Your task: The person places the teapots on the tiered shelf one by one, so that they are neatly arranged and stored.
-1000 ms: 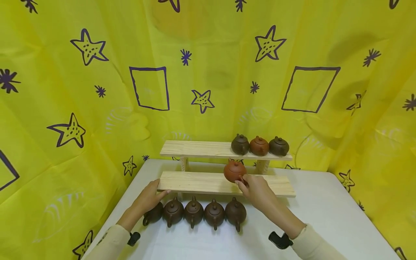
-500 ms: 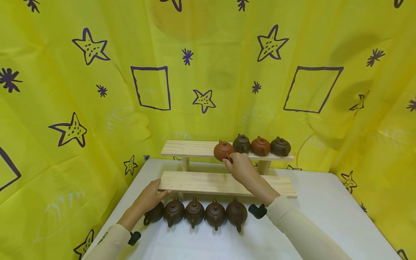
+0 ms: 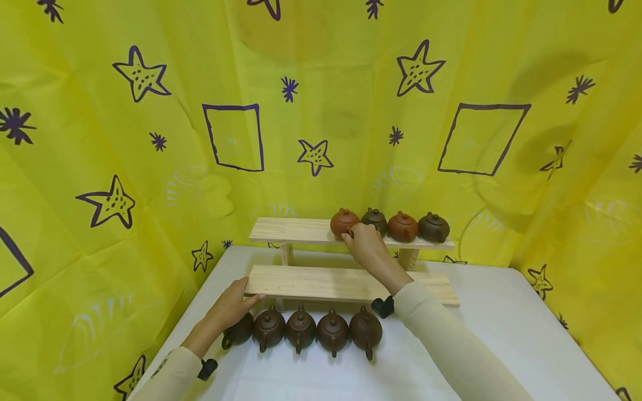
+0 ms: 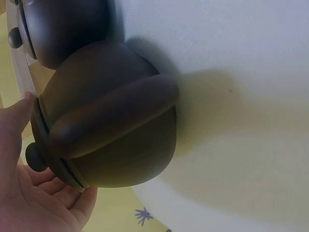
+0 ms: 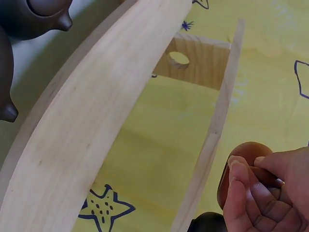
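Observation:
My right hand (image 3: pixel 370 249) pinches the handle of a reddish-brown clay teapot (image 3: pixel 343 221) on the upper wooden shelf (image 3: pixel 291 229). In the right wrist view, thumb and fingertips close on the handle of this teapot (image 5: pixel 252 149), whose body they partly cover. To its right stand a dark teapot (image 3: pixel 373 216), partly behind my hand, a reddish one (image 3: pixel 403 227) and another dark one (image 3: pixel 433 228). My left hand (image 3: pixel 232 305) grips the left end of the lower shelf (image 3: pixel 316 282), thumb along the front edge. A dark brown teapot (image 4: pixel 111 116) sits right beside it.
Several dark brown teapots stand in a row on the white table (image 3: pixel 491 334) before the lower shelf, including one in the middle (image 3: pixel 300 326), with handles toward me. Yellow patterned cloth (image 3: pixel 321 111) hangs behind and at both sides. A wooden support (image 3: pixel 407 258) holds the upper shelf.
My right hand has carried the reddish-brown teapot up and leftward from over the lower shelf to the upper shelf, beside the other teapots. My left hand has stayed at the shelf end.

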Demonstrator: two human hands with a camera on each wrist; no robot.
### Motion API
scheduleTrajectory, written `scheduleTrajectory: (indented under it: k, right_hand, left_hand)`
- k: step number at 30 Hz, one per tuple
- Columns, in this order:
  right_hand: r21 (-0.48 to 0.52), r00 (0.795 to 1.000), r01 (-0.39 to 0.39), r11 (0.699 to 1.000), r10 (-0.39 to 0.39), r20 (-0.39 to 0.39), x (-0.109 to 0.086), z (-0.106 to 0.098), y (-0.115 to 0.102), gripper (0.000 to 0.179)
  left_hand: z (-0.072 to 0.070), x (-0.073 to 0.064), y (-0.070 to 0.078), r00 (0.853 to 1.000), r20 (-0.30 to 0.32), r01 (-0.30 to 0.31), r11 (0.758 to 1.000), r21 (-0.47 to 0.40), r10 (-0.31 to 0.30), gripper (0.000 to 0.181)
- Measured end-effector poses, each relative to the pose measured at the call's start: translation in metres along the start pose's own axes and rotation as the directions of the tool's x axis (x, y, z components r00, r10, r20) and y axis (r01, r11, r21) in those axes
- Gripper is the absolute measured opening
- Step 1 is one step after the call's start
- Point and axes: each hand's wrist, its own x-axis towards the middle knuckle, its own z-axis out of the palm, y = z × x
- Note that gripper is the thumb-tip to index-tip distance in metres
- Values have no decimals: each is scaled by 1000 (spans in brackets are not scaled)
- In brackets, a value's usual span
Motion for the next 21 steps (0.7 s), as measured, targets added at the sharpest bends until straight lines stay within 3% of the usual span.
scheduleTrajectory:
  k: [21]
  right_hand:
    - [-4, 997, -73, 997, 73, 31, 14, 13, 2, 35]
  left_hand:
    - [0, 1, 0, 1000, 1, -2, 1000, -1, 2, 77]
